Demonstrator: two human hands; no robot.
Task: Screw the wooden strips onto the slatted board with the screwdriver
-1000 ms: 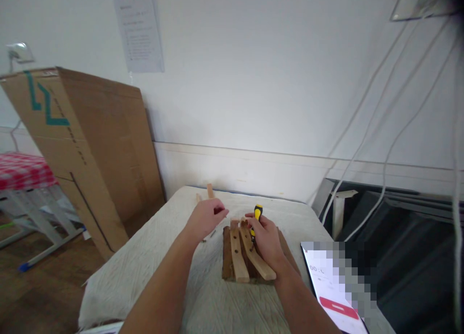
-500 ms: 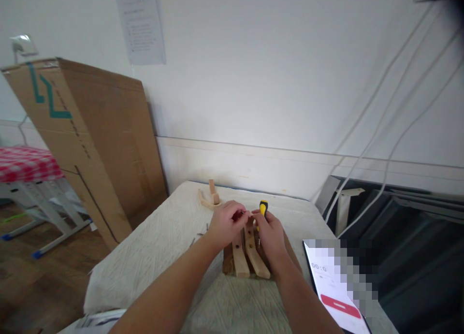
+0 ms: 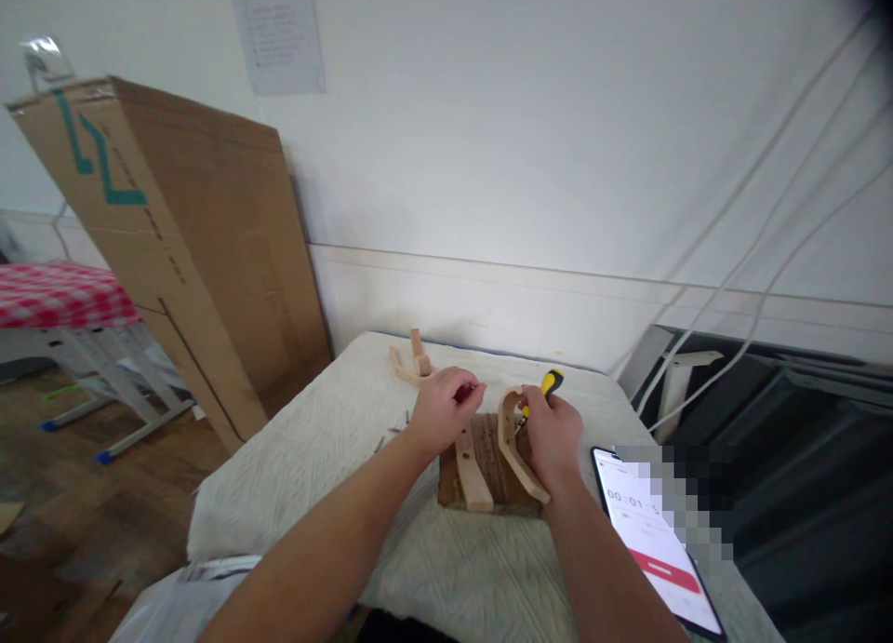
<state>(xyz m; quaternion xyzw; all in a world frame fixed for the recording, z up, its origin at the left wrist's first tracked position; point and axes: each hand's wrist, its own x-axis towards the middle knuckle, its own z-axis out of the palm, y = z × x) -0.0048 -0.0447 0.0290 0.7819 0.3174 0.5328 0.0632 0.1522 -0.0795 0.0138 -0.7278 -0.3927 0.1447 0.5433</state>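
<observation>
My right hand [image 3: 554,434] grips a curved wooden hook [image 3: 509,448] with screw holes, raised and turned on its side over a brown wooden board [image 3: 492,435]. The same hand also keeps a yellow-and-black screwdriver [image 3: 552,381], its shaft slanting down past the hook. My left hand [image 3: 445,408] is closed in a pinch above the board's left part; whatever small thing its fingertips hold is too small to name. Beneath it, a second wooden hook [image 3: 473,480] lies on the board, its upper end partly hidden by that hand.
Several screws [image 3: 394,430] lie on the cloth-covered table [image 3: 299,475] left of the board. More wooden hooks [image 3: 406,368] rest at the back. A phone [image 3: 656,550] with a timer lies at the right edge. A large cardboard box [image 3: 216,252] stands to the left.
My right hand has moved right, lifting and tilting one hook away from the other, with the screwdriver along. My hands have separated. The camera view has shifted slightly.
</observation>
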